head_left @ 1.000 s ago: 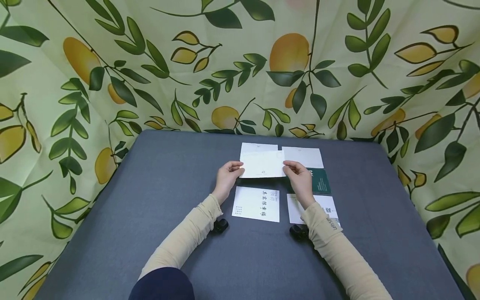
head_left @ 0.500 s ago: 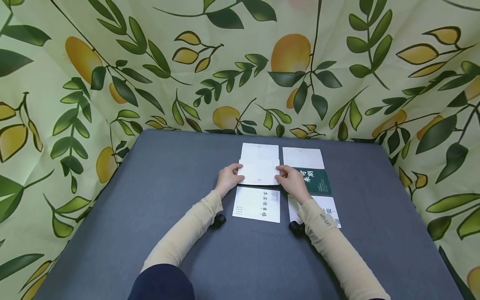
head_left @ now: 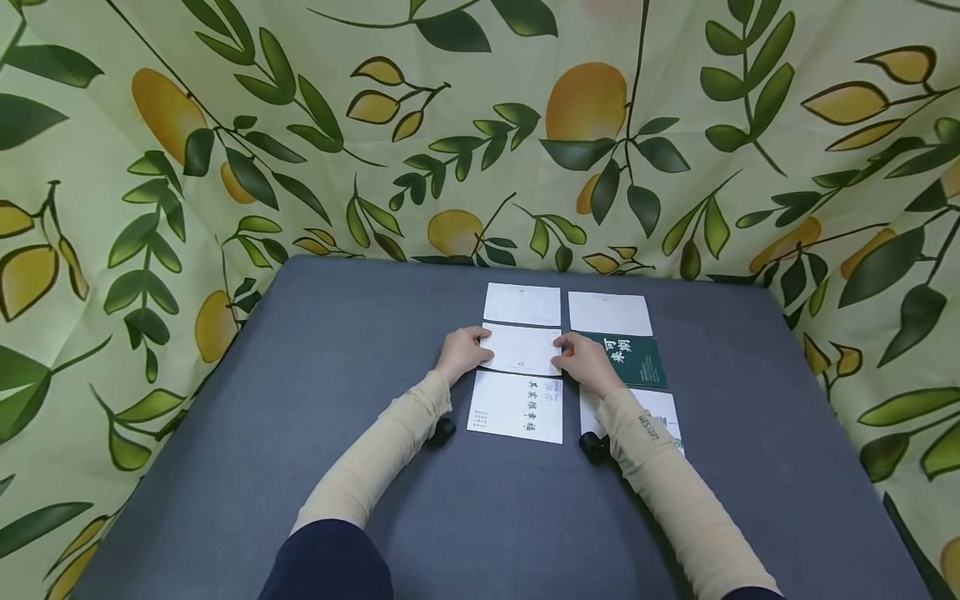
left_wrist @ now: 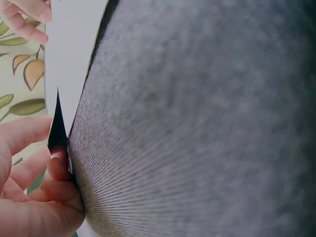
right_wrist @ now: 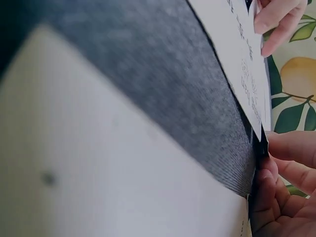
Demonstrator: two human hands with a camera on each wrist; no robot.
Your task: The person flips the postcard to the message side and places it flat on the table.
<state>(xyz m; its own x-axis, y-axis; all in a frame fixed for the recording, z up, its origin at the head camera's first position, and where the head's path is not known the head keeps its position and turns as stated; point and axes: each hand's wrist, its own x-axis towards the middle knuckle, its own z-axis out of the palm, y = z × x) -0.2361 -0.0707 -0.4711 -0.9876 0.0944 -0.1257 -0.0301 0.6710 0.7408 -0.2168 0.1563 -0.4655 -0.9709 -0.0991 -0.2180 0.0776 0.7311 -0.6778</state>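
In the head view a white postcard (head_left: 520, 348), blank but for faint small print, lies at or just above the table in the middle of the left column. My left hand (head_left: 461, 355) pinches its left edge between thumb and fingers. At its right edge my right hand (head_left: 587, 363) pinches likewise. Beyond it lies another white postcard (head_left: 522, 304); nearer to me is a postcard with dark handwritten-style characters (head_left: 515, 406). The left wrist view shows my left hand (left_wrist: 37, 180) close to the tabletop, and the right wrist view my right hand (right_wrist: 286, 182).
The right column holds a white postcard (head_left: 611, 314), a green postcard with white characters (head_left: 637, 360) partly behind my right hand, and a printed white postcard (head_left: 660, 408) partly under my right forearm. A grey cloth (head_left: 360, 333) covers the table. A leaf-patterned curtain (head_left: 480, 125) hangs behind.
Both hands have brought the held postcard down and toward me, from overlapping the far postcard to the gap above the lettered one. The right hand has shifted left, uncovering more of the green postcard.
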